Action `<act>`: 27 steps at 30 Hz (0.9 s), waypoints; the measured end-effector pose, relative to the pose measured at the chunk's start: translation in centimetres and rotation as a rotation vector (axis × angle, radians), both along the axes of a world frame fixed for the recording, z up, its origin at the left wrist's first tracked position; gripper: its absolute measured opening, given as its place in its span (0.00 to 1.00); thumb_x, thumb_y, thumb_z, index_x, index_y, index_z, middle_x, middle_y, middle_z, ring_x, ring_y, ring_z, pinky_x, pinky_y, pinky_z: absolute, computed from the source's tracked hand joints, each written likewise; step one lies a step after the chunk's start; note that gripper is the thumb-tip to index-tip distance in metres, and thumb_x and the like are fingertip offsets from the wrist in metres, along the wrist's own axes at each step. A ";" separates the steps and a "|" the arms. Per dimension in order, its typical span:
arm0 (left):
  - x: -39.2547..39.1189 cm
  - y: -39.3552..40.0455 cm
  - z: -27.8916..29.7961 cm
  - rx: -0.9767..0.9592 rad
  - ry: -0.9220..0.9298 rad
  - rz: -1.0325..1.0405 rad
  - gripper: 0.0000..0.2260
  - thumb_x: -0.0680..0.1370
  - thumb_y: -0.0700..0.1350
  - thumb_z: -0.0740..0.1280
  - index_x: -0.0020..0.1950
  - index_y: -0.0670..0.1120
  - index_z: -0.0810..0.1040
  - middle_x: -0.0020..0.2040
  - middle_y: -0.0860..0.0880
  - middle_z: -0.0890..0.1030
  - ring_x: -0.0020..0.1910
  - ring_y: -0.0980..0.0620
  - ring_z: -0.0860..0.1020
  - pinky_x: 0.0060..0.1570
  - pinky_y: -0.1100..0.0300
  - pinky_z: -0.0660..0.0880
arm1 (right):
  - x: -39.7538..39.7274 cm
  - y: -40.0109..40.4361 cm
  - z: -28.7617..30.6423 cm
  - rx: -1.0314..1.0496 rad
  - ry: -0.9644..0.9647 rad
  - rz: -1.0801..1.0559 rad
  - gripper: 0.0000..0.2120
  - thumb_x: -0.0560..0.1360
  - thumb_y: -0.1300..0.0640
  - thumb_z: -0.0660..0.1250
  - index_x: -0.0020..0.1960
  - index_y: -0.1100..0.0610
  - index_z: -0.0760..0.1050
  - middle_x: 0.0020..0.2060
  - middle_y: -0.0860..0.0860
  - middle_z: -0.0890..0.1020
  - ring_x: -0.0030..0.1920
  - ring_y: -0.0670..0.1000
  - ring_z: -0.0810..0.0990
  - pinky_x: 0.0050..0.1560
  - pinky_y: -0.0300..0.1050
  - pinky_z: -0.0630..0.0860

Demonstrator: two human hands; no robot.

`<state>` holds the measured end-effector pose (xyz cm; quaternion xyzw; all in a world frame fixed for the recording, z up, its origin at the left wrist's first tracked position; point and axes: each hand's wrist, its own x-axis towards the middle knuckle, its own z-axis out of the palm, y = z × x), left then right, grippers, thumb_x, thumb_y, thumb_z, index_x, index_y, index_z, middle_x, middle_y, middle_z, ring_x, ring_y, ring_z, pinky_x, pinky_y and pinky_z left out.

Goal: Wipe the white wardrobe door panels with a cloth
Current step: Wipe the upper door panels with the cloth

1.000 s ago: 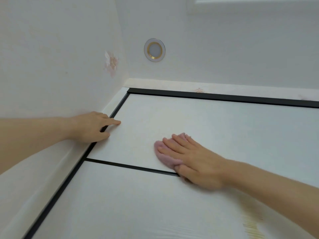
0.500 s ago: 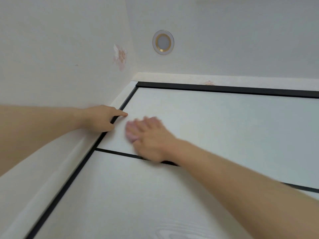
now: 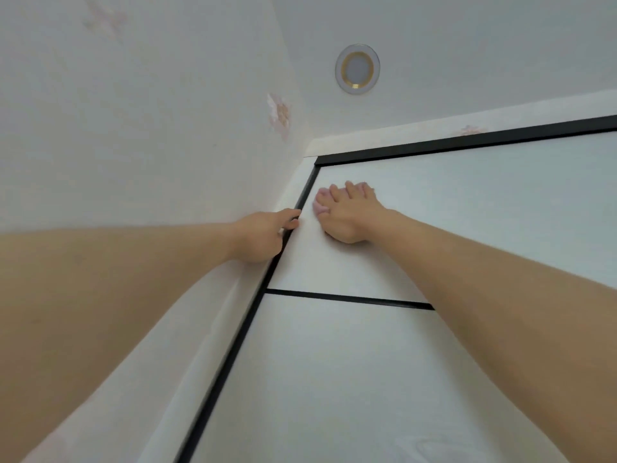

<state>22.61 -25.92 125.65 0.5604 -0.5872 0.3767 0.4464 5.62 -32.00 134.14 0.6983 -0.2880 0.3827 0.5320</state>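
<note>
The white wardrobe door has an upper panel [image 3: 467, 208] and a lower panel [image 3: 334, 379], split by a thin black strip [image 3: 347, 298]. My right hand [image 3: 347, 215] lies flat with spread fingers on the upper panel near its top left corner, pressing a pink cloth [image 3: 319, 206] that shows only at the fingertips. My left hand [image 3: 263, 233] rests on the door's black left frame [image 3: 233, 345], index finger stretched along it, holding nothing.
A papered wall [image 3: 150, 128] with faint flower prints meets the door on the left. Above is the ceiling with a round recessed light [image 3: 357, 69]. A black top rail [image 3: 467, 143] borders the upper panel.
My right hand has slid the cloth left and up across the upper panel into its top left corner. The left hand stays on the frame. The view has tilted upward.
</note>
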 end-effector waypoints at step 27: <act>-2.4 3.3 -15.5 0.271 -0.004 0.197 0.32 0.80 0.34 0.54 0.82 0.53 0.53 0.79 0.49 0.65 0.73 0.45 0.69 0.68 0.58 0.67 | -1.6 -0.2 -30.8 -0.003 0.378 0.172 0.31 0.79 0.49 0.49 0.80 0.59 0.62 0.77 0.56 0.67 0.77 0.65 0.59 0.79 0.67 0.45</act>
